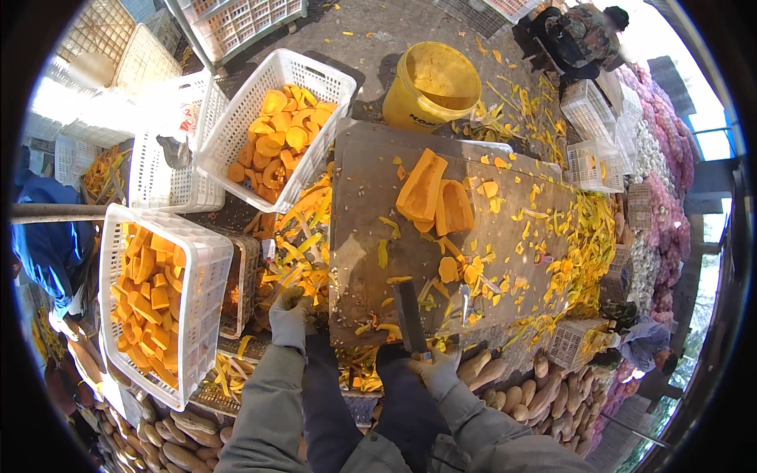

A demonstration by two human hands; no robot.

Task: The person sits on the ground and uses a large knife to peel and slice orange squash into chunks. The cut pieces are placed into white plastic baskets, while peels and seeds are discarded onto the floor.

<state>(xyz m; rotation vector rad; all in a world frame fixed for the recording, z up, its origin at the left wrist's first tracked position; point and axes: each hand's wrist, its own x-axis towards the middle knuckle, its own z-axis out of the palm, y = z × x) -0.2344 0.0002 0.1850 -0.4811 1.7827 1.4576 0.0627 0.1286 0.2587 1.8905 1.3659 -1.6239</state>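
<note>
My right hand (436,368), in a pale glove, grips the handle of a broad-bladed knife (409,319). The dark blade points away from me over the near edge of a brown cutting board (366,266). A strip of peel touches its tip. My left hand (291,316) is gloved too, its fingers curled beside the board's left edge, above a heap of peelings (313,236); whether it holds anything is hidden. Farther up the board lie a long hollowed squash piece (421,186) and a shorter squash piece (455,208). A peeler-like metal tool (465,303) lies right of the blade.
White plastic crates of squash slices (284,127) and squash chunks (148,301) stand at left. A yellow bucket (432,86) stands beyond the board. Whole squashes (544,396) lie at lower right. Other people sit at upper right (582,38) and right (641,346).
</note>
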